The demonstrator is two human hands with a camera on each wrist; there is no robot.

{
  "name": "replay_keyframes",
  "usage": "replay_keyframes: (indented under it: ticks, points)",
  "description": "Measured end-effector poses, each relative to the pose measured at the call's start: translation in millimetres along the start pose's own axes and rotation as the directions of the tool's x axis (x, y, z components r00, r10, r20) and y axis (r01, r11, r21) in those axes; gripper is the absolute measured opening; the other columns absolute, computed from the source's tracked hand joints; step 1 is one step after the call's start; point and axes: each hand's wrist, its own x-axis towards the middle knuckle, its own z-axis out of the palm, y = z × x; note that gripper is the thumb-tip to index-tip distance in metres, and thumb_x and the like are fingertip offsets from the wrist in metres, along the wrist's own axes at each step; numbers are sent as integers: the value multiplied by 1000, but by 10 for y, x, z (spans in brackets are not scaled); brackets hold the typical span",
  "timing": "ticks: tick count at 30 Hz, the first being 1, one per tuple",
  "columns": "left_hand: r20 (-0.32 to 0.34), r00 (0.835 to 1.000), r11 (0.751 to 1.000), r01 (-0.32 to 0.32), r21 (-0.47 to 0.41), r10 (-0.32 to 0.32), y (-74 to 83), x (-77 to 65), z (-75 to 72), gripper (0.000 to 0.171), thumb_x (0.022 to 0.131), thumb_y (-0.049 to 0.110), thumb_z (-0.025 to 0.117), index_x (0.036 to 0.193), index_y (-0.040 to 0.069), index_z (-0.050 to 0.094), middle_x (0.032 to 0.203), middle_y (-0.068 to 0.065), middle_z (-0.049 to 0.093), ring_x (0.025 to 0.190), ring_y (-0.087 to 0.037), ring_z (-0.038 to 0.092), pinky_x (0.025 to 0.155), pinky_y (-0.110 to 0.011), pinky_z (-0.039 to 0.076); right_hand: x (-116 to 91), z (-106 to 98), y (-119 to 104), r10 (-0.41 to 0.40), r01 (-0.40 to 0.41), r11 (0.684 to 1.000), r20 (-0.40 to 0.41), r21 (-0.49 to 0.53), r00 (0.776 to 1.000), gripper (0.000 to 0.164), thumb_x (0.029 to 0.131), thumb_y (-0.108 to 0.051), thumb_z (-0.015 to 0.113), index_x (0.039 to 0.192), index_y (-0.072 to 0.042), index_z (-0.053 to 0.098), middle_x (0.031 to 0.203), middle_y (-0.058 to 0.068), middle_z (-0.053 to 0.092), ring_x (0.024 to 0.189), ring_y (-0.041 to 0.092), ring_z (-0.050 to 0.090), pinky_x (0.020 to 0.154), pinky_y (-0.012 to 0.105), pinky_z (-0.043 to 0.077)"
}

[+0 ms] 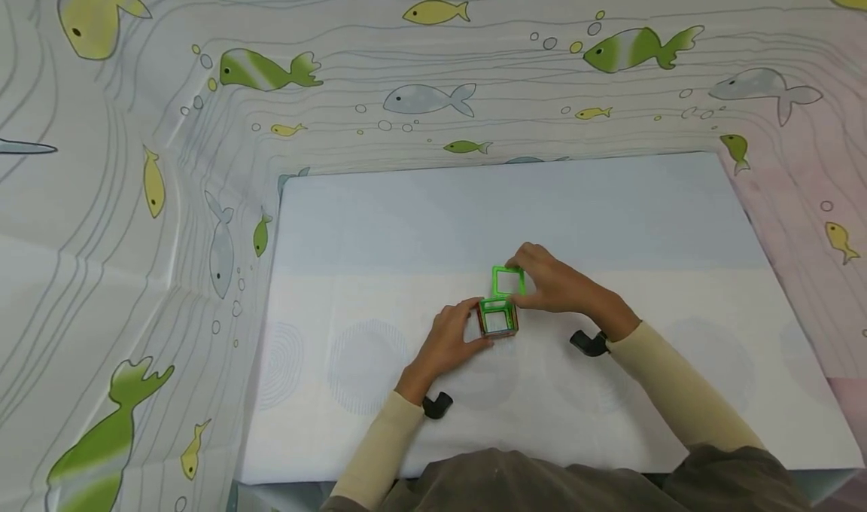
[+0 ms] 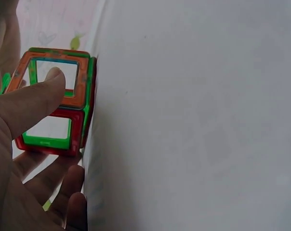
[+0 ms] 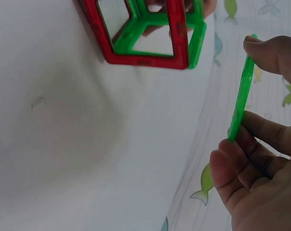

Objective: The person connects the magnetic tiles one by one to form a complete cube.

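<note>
A small box of square magnetic tiles (image 1: 515,322), red, orange and green with open centres, stands on the white table. My left hand (image 1: 443,341) holds it from the left side, thumb on the near orange frame (image 2: 79,91) and fingers on the opposite side. In my right hand (image 1: 561,283) is a single green square magnetic tile (image 3: 242,94), pinched by opposite edges between thumb and fingers. From the head view, this tile lies just beyond the box's far edge. The right wrist view shows it apart from the box's red frame (image 3: 140,60).
The white table (image 1: 379,226) extends around both hands, with its front edge by the person's body. Cloth printed with fish (image 1: 433,60) hangs behind and along the sides. A black wrist device sits at each sleeve cuff.
</note>
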Motion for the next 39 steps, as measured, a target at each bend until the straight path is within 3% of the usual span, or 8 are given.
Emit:
replay_keyframes:
  ticks: [7, 15, 27, 39]
  points:
    - [3, 1000, 1000, 3, -4, -3, 0, 8, -3, 78, 85, 38, 80, 149, 19, 40, 141, 3, 57, 116, -20, 52, 102, -42, 41, -56, 119, -104, -81, 81, 997, 3, -2, 997, 52, 80, -24, 85, 120, -2, 61, 110, 10, 56, 97, 16, 46, 79, 32, 48]
    - [-27, 999, 999, -34, 0, 34, -6, -2, 0, 79, 85, 38, 81, 149, 18, 40, 141, 1, 57, 111, -19, 53, 99, -42, 42, -114, 247, -165, -89, 90, 996, 40, -22, 995, 52, 83, -29, 83, 121, -3, 60, 111, 5, 54, 97, 13, 44, 79, 29, 48]
    - [-19, 999, 999, -29, -18, 28, -7, -2, -8, 77, 85, 39, 80, 149, 19, 41, 141, 3, 57, 116, -20, 53, 103, -43, 41, -135, 336, -153, -163, 164, 984, 32, -67, 986, 51, 83, -31, 82, 120, -1, 62, 109, 9, 56, 94, 13, 43, 76, 28, 47]
    - [-15, 1000, 1000, -17, -16, 16, -11, -8, -3, 77, 85, 40, 80, 148, 22, 41, 141, 5, 57, 116, -19, 53, 103, -44, 40, -161, 394, -131, -184, 184, 979, 12, -90, 983, 51, 81, -30, 84, 118, -2, 62, 107, 8, 56, 93, 12, 42, 75, 29, 46]
